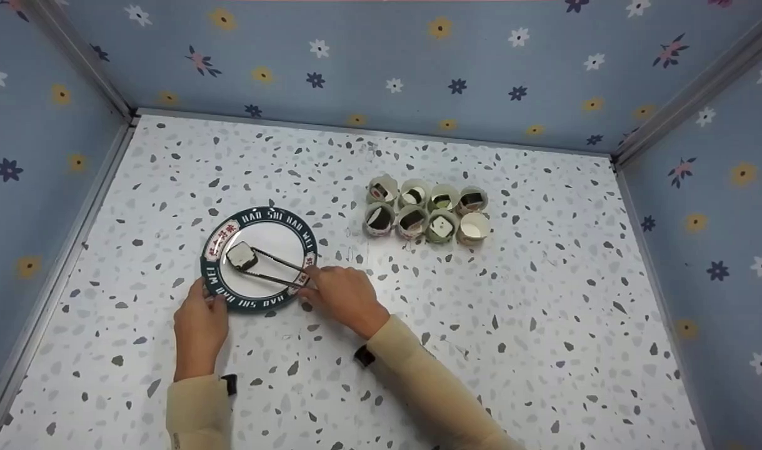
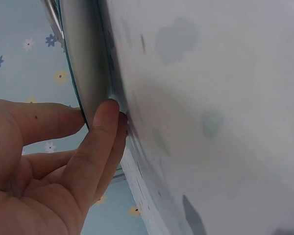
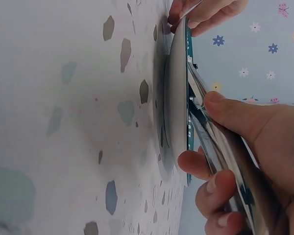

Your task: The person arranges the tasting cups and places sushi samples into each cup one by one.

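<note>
A round plate (image 1: 273,232) with a dark green lettered rim and a white middle sits at the left of the table. My left hand (image 1: 199,319) pinches its near-left edge, thumb above and fingers at the underside, as the left wrist view shows the plate's side (image 2: 85,54). With my right hand (image 1: 346,297) I grip metal tongs (image 3: 235,161) that reach in over the rim from the right. Between the tong tips is a white sushi piece (image 1: 240,256) with a dark side, over the left part of the plate.
Right of the plate, several small cups stand in two rows. Most hold sushi pieces, such as the white one (image 1: 442,226); the front right cup (image 1: 474,229) shows its pale inside. Blue flowered panels (image 1: 381,62) border the speckled table (image 1: 543,375) at the back and sides.
</note>
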`<state>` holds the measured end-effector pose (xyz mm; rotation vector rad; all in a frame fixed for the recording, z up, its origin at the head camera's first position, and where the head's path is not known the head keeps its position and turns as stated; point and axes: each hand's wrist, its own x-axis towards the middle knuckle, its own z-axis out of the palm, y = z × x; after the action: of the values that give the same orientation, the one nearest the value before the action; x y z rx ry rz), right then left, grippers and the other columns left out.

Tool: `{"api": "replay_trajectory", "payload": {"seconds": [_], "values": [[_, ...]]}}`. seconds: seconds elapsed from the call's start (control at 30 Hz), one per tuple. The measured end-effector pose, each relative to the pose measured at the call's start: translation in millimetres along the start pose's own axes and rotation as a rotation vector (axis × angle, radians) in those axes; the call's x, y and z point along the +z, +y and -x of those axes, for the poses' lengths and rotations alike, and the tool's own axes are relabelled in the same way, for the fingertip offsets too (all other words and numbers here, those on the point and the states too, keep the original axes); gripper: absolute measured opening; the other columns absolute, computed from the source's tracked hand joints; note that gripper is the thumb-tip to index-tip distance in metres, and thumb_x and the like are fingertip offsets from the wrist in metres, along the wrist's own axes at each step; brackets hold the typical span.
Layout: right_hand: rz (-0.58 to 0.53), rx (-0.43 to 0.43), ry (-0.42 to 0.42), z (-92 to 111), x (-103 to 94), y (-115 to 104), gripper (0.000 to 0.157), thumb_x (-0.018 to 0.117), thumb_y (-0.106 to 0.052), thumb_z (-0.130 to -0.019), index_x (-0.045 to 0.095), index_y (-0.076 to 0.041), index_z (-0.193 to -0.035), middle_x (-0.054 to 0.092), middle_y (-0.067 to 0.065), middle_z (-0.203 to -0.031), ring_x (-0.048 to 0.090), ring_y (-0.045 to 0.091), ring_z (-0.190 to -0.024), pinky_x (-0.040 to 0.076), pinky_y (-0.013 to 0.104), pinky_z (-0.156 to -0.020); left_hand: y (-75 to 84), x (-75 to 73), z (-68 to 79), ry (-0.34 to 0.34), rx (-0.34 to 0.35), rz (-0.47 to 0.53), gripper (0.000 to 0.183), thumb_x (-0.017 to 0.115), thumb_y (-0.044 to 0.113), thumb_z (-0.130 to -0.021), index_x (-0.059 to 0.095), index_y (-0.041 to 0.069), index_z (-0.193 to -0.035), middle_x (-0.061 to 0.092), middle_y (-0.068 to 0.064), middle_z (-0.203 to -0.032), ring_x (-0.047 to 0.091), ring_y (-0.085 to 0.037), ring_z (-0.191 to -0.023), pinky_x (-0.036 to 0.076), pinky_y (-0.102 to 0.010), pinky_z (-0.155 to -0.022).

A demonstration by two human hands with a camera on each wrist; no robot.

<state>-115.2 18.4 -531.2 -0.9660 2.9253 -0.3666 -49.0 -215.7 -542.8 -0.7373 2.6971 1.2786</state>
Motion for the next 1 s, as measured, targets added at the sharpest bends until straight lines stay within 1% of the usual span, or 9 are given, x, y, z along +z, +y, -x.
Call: {"api": "replay_trajectory", "payload": {"seconds": [0.17,0.23,0.4,0.5,0.6,0.77,1.0], "values": [[0.011,-0.002,0.031,5.0,-5.8,7.6,0.041,0.061,-0.051,-0.096,0.068,-0.02,-0.12,0.068,-0.003,-0.074,0.063,0.013,-0.062,0.052,0.03,-0.055,0.7,0.5,-0.4,-0.015,-0.024,0.002,0.056,0.044,0.009,-0.105,0.023,-0.011,-0.153,0.045,-0.034,-0.142,0.05,-0.046,-0.127,0.04,-0.055,-0.104],[0.017,-0.004,0.047,8.2,-9.7,11.6,0.039,0.062,-0.05,-0.096,0.069,-0.019,-0.117,0.068,-0.002,-0.074,0.063,0.014,-0.062,0.053,0.031,-0.055,0.6,1.2,-0.8,-0.019,-0.031,0.002,0.056,0.044,0.009,-0.105,0.023,-0.01,-0.153,0.045,-0.034,-0.143,0.05,-0.046,-0.126,0.041,-0.055,-0.104],[0.005,0.011,0.067,18.1,-21.2,24.0,0.032,0.065,-0.046,-0.096,0.067,-0.015,-0.102,0.064,-0.002,-0.07,0.061,0.016,-0.059,0.048,0.033,-0.047,0.3,1.6,-1.8,-0.028,-0.034,-0.001,0.056,0.045,0.009,-0.105,0.022,-0.01,-0.153,0.044,-0.034,-0.143,0.05,-0.045,-0.126,0.041,-0.054,-0.104],[-0.003,0.031,0.082,24.7,-27.7,32.2,0.032,0.065,-0.046,-0.096,0.068,-0.016,-0.107,0.067,-0.003,-0.075,0.062,0.016,-0.06,0.048,0.033,-0.047,0.2,1.5,-1.5,-0.03,-0.033,-0.001,0.056,0.045,0.009,-0.105,0.022,-0.011,-0.153,0.044,-0.035,-0.143,0.05,-0.046,-0.127,0.04,-0.055,-0.104],[0.008,0.056,0.109,32.6,-33.4,41.1,0.034,0.065,-0.047,-0.095,0.069,-0.016,-0.108,0.068,-0.002,-0.076,0.062,0.018,-0.058,0.048,0.035,-0.046,-0.2,1.4,-0.6,-0.019,-0.023,-0.001,0.056,0.045,0.008,-0.105,0.023,-0.012,-0.152,0.045,-0.036,-0.142,0.05,-0.046,-0.126,0.041,-0.055,-0.103],[0.016,0.092,0.14,46.7,-43.2,56.6,0.031,0.066,-0.048,-0.094,0.066,-0.017,-0.099,0.065,-0.003,-0.072,0.058,0.019,-0.055,0.045,0.037,-0.043,-0.7,1.2,0.7,0.013,0.003,0.008,0.054,0.045,0.006,-0.104,0.025,-0.014,-0.15,0.048,-0.036,-0.138,0.054,-0.046,-0.121,0.043,-0.055,-0.1],[0.009,0.134,0.162,67.9,-60.9,78.9,0.028,0.068,-0.045,-0.093,0.064,-0.018,-0.094,0.062,-0.006,-0.07,0.054,0.016,-0.052,0.042,0.033,-0.042,0.8,1.4,0.5,0.008,0.005,0.008,0.055,0.045,0.006,-0.104,0.025,-0.014,-0.15,0.048,-0.037,-0.138,0.053,-0.046,-0.122,0.043,-0.055,-0.1]]}}
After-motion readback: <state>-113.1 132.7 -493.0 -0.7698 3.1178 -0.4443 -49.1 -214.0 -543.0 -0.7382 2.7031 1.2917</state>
